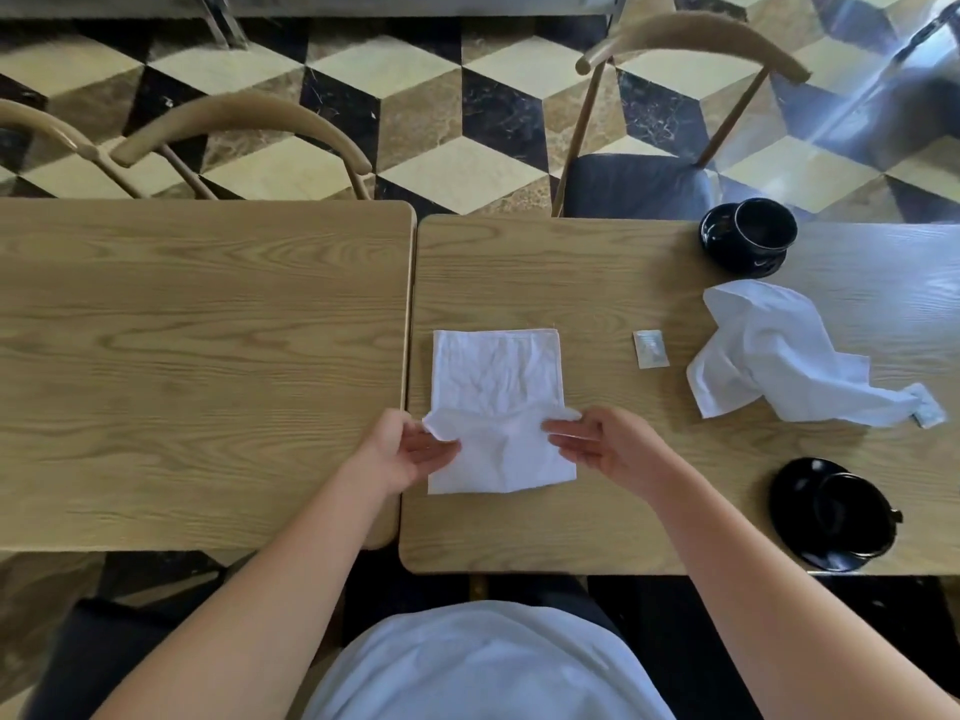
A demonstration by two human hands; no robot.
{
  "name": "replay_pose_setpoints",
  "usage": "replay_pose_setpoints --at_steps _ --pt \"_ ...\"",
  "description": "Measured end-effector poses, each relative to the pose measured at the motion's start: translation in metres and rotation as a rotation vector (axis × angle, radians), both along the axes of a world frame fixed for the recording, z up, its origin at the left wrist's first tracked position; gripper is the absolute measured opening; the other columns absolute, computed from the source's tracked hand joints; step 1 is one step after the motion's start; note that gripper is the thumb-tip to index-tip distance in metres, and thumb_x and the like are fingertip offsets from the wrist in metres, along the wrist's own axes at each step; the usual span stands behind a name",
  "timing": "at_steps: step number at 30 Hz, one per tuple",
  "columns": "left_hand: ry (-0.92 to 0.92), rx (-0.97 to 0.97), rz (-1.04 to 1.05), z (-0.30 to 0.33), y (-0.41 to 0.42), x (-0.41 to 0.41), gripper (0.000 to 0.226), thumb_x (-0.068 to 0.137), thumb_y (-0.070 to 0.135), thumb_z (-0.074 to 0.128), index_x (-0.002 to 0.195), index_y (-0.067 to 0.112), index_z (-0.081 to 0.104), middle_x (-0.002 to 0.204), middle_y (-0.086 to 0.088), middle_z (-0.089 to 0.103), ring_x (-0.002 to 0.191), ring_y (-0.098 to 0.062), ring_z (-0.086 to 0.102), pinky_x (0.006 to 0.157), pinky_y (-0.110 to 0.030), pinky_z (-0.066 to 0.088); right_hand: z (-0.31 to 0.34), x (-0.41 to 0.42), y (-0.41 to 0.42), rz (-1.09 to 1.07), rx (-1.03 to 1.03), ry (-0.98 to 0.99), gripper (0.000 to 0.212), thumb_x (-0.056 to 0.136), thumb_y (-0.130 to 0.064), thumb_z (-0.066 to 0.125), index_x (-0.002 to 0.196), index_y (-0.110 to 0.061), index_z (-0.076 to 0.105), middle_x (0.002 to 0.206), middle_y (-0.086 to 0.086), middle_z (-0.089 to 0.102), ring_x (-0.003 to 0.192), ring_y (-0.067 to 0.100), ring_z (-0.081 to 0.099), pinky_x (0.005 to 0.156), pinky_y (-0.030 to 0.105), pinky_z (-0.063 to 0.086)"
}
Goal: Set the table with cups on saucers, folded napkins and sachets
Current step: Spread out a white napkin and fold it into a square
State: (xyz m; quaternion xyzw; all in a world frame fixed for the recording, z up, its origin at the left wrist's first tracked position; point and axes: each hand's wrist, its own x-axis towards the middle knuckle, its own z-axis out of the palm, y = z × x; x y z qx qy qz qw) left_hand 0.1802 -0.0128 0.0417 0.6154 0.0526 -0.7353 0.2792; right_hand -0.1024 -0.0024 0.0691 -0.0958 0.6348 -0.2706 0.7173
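While the wooden surface (208,356) on the left is lying bare of tableware beside its twin, the person is working at the near-left part of the right-hand surface (597,511), where a white napkin (498,376) is lying flat and already doubled over. The left hand (402,452) is pinching the napkin's near-left corner between thumb and curled fingers, and the right hand (597,449) is pinching the near-right edge the same way, both lifting the near flap a little off the wood; this is probably so the near part can be carried over to make the next fold, with the far part staying flat as an anchor. To the right of the napkin a small sachet (650,348) is lying alone, apart from the cloth. Further right a second napkin (769,361) is sitting crumpled and unfolded, its near-right tip touching another sachet (930,414), so that pair is seemingly waiting its turn. At the far right a dark cup (766,232) is leaning tilted on its saucer (727,252), while at the near right another dark cup (847,509) is sitting in its own saucer (795,504), ready as one finished place
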Motion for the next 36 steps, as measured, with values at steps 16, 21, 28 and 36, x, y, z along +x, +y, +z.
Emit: replay_pose_setpoints --at_steps 16,21,28,36 --pt "-0.590 -0.114 -0.453 -0.059 -0.111 -0.009 0.006 0.090 0.023 0.072 0.088 0.018 0.069 0.053 0.003 0.048 0.044 -0.010 0.040 0.037 -0.020 0.033 -0.070 -0.012 -0.121 0.391 -0.046 0.476 0.017 0.090 -0.024 0.075 0.076 -0.016 0.072 0.047 -0.010 0.054 0.030 -0.004 0.048 0.034 0.012 0.036" --pt "-0.603 -0.101 -0.463 -0.076 -0.125 -0.011 0.013 0.091 0.029 0.068 0.083 0.019 0.066 0.054 0.004 0.048 0.044 -0.011 0.039 0.039 -0.020 0.032 -0.086 -0.012 -0.136 0.413 -0.061 0.511 0.017 0.092 -0.025 0.073 0.079 -0.014 0.071 0.060 -0.004 0.057 0.033 -0.003 0.050 0.034 0.011 0.036" --pt "-0.607 -0.105 -0.437 -0.088 -0.133 -0.022 0.022 0.093 0.029 0.063 0.074 0.021 0.056 0.059 0.001 0.050 0.045 -0.011 0.040 0.042 -0.020 0.030 -0.104 -0.013 -0.144 0.412 -0.030 0.507 0.014 0.092 -0.024 0.071 0.083 -0.014 0.068 0.072 0.002 0.064 0.059 0.011 0.057 0.057 0.024 0.050" --pt "-1.098 -0.363 -0.659 -0.073 -0.121 -0.029 0.015 0.090 0.027 0.056 0.094 0.017 0.046 0.090 -0.006 0.058 0.073 -0.024 0.053 0.063 -0.037 0.043 -0.099 -0.004 -0.137 0.587 -0.347 0.966 0.034 0.091 -0.033 0.067 0.117 -0.015 0.056 0.106 -0.002 0.062 0.093 0.019 0.061 0.077 0.035 0.050"
